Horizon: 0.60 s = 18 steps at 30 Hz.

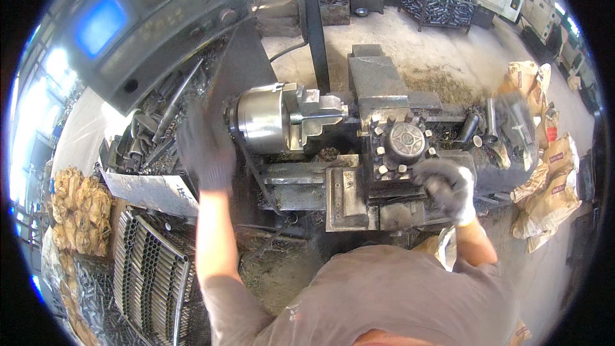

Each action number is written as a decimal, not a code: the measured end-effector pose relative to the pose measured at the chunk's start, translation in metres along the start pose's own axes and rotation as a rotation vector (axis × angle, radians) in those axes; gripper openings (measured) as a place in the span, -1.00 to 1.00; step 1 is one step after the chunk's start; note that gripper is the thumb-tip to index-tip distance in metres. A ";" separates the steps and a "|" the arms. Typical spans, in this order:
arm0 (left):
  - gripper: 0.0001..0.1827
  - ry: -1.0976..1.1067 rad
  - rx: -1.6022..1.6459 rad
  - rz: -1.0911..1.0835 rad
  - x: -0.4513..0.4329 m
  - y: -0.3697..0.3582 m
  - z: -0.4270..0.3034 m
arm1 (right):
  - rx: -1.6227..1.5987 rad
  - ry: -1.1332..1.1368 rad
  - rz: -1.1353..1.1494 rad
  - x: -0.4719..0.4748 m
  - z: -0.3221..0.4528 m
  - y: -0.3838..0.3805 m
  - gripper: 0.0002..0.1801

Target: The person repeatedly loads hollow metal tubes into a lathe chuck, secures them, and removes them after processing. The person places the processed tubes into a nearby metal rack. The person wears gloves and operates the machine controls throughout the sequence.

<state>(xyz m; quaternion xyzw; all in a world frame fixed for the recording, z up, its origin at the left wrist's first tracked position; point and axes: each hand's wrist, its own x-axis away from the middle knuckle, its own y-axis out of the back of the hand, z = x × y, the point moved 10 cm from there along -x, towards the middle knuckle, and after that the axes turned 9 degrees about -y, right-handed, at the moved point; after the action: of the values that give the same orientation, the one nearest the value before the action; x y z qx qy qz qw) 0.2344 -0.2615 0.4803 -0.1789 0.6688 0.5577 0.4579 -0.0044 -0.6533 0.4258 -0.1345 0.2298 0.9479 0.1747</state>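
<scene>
A lathe's shiny steel chuck (262,117) lies before me, its stepped jaws (319,105) around a small metal workpiece (345,111). To the left of the chuck, my left hand (206,146) is raised in a dark glove. It is blurred, and whether it holds anything cannot be made out. My right hand (447,187), in a grey and white glove, is at the right front corner of the tool post (406,139). Its fingers look curled, but blur hides whether they grip anything. Square-headed bolts ring the tool post's round cap.
At left, a metal tray (149,190) carries tools and swarf beneath a control panel (158,14) with a lit screen. A rack of stacked tubes (149,269) stands below. Tubes (491,120) lie on the lathe's right end, near paper sacks (552,187).
</scene>
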 end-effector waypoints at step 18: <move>-0.55 0.325 0.521 0.881 0.261 -0.059 -0.106 | -0.067 -0.050 0.794 0.043 -0.053 -0.162 -0.70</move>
<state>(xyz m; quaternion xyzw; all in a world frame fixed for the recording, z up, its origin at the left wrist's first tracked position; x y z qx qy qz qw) 0.1001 -0.3056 0.2299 0.1545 0.8590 0.4777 0.1002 0.0293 -0.5320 0.3030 -0.0176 0.2286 0.9517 -0.2043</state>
